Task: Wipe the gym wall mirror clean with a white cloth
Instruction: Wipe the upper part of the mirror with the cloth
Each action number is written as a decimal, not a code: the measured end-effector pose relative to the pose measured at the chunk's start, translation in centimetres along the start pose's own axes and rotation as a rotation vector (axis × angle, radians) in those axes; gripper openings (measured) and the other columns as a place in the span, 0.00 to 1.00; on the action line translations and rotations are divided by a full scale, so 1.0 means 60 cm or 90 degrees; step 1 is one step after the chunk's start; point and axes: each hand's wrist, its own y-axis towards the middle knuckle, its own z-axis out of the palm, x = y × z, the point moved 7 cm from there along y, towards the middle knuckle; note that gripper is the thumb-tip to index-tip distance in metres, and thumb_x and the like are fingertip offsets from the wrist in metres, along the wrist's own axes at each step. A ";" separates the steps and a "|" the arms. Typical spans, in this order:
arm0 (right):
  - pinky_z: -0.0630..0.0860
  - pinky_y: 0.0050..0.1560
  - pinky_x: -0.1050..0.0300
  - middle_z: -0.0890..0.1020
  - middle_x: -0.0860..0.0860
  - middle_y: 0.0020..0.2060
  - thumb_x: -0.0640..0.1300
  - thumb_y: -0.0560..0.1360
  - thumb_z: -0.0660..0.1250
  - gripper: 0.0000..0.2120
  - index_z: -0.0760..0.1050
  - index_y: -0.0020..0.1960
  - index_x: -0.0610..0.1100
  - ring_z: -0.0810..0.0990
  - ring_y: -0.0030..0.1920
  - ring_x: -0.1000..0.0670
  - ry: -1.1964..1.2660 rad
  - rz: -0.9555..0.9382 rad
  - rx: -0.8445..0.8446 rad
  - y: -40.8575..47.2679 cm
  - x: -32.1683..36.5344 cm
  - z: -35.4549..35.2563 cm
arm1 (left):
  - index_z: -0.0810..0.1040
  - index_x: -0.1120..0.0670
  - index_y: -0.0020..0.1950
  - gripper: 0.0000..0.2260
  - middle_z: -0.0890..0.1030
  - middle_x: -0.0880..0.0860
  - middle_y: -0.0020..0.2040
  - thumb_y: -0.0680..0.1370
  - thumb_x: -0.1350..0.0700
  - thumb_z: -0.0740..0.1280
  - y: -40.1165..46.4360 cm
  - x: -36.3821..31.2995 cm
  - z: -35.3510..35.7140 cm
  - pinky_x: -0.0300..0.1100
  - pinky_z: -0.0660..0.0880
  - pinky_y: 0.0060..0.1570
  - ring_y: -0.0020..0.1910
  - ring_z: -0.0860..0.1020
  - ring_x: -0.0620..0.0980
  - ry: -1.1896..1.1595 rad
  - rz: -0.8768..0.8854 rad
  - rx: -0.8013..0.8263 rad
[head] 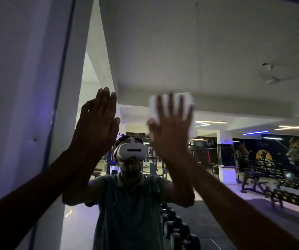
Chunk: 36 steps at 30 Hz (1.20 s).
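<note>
A person stood close to a gym wall mirror (pixel 217 51), both arms raised. The right hand (pixel 170 127), fingers spread flat, pressed a white cloth (pixel 172 105) against the glass at head height; the cloth was blurred. The left hand (pixel 96 127) was open, fingers straight and together, beside it. The glass reflected the person, a dumbbell rack (pixel 177 228) and a bench (pixel 253 181).

A dim gym: pale plaster wall (pixel 18 69) at left, white ceiling (pixel 181 51), blue-violet glow, rows of black dumbbells (pixel 179 230), a dark padded bench (pixel 253 183).
</note>
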 end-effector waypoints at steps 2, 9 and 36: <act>0.44 0.81 0.28 0.51 0.42 0.86 0.60 0.86 0.47 0.32 0.53 0.86 0.49 0.45 0.85 0.36 0.014 -0.171 0.044 -0.027 0.087 0.010 | 0.59 0.63 0.83 0.29 0.60 0.64 0.83 0.85 0.50 0.53 -0.005 0.007 0.000 0.56 0.57 0.78 0.84 0.58 0.60 -0.013 0.022 -0.004; 0.52 0.81 0.31 0.53 0.47 0.86 0.60 0.86 0.43 0.31 0.51 0.87 0.52 0.51 0.85 0.41 -0.002 -0.028 0.026 0.017 -0.112 0.001 | 0.61 0.61 0.84 0.28 0.60 0.60 0.84 0.86 0.49 0.52 -0.029 0.027 -0.008 0.51 0.52 0.80 0.84 0.58 0.57 -0.005 0.057 -0.035; 0.47 0.82 0.32 0.49 0.47 0.86 0.62 0.86 0.45 0.32 0.49 0.87 0.53 0.46 0.86 0.41 -0.005 -0.123 0.060 -0.083 -0.068 0.013 | 0.58 0.60 0.85 0.29 0.58 0.59 0.85 0.85 0.50 0.54 -0.040 0.024 -0.007 0.51 0.50 0.82 0.85 0.56 0.57 -0.051 0.015 -0.021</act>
